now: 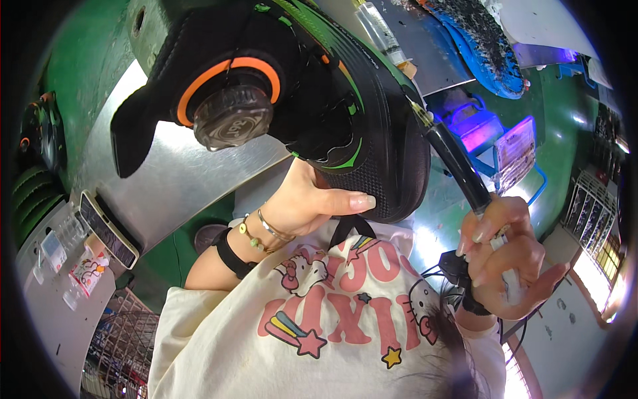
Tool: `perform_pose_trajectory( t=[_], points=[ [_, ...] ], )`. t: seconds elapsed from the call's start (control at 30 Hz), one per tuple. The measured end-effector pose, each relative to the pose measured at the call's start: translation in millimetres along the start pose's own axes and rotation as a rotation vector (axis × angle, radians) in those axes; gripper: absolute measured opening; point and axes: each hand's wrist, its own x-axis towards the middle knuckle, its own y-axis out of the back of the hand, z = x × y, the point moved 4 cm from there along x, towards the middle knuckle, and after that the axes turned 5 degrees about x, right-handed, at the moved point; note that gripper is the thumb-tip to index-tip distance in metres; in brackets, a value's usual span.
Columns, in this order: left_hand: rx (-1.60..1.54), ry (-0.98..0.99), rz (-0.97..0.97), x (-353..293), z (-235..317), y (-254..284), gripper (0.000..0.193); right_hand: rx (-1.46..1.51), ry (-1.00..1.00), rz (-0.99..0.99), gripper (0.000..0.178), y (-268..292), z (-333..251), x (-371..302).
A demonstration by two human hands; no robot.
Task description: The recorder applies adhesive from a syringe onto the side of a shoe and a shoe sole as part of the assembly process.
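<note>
A black shoe [372, 133] with green and orange trim and a round clear dial [234, 118] fills the upper middle of the head view. My left hand [309, 203] grips its near end, thumb pressed on the mesh and the other fingers hidden behind it. In my right hand [508, 256] is a black pen-like tool [458, 166] with a brassy collar and a thin pointed tip. That tip lies at the sole's edge; whether it touches, I cannot tell. Something whitish shows between the right fingers, perhaps the tool's rear part.
Under the shoe is a metal bench [193, 189]. Left stand a phone [109, 229], a plastic bottle [60, 246], a small printed packet [88, 271] and another dark shoe [45, 133]. Beyond are a syringe-like tube [379, 30], a blue piece with black bits [482, 50] and a blue-framed stool [495, 143].
</note>
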Motion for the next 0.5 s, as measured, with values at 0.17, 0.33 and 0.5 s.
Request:
perform_pose_trajectory(
  t=[0.17, 0.33, 0.5],
  points=[
    [-0.029, -0.008, -0.018, -1.5, 3.0, 0.3, 0.046, 0.098, -0.041, 0.046, 0.079, 5.2, -11.1, -10.1],
    [-0.106, 0.122, -0.112, 3.7, -2.4, 10.8, 0.047, 0.239, -0.054, 0.012, 0.077, 9.6, -16.7, -18.2],
    [-0.129, 0.111, -0.275, 21.3, 1.4, -2.6, 0.042, 0.240, 0.030, 0.038, 0.077, 9.4, -23.1, -23.4]
  ],
)
